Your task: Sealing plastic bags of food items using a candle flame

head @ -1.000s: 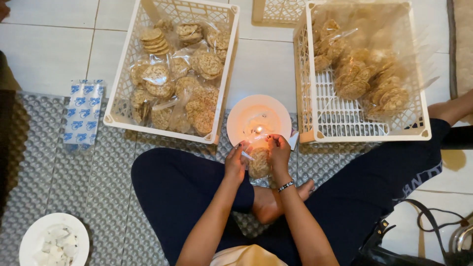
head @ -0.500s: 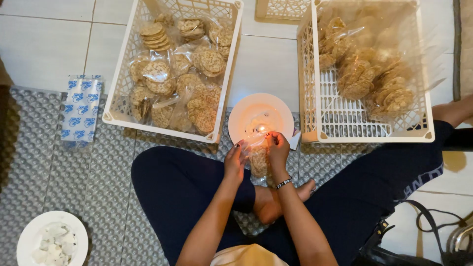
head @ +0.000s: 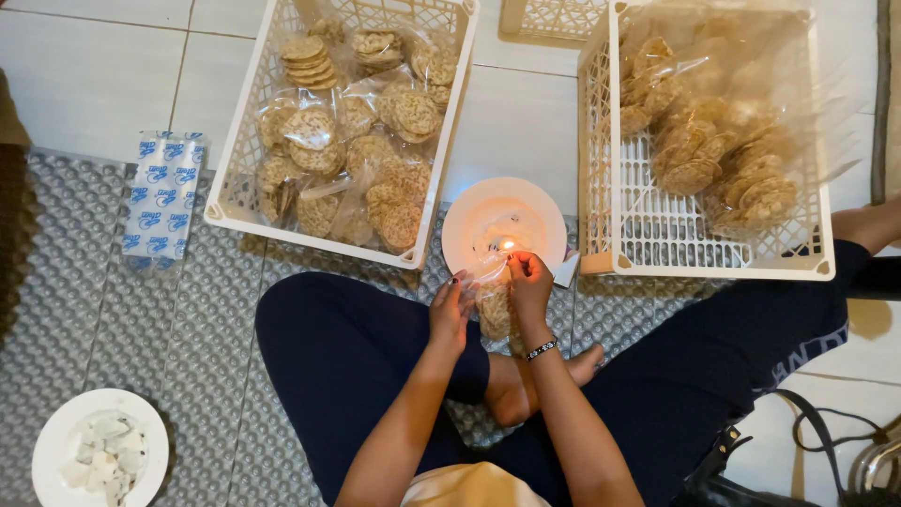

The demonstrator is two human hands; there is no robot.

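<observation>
I pinch a clear bag of crackers [head: 492,305] between both hands over my lap, left hand [head: 450,310] gripping its left edge, right hand [head: 528,282] holding its top at the flame [head: 508,246] on the white plate [head: 469,211], between two crates [head: 246,178], just beyond my knees

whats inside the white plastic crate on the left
The white lattice crate on the left holds clear plastic bags of round tan crackers, stacked and heaped across most of it. The bags cover most of the crate's floor, so whatever lies beneath them cannot be seen.
</observation>
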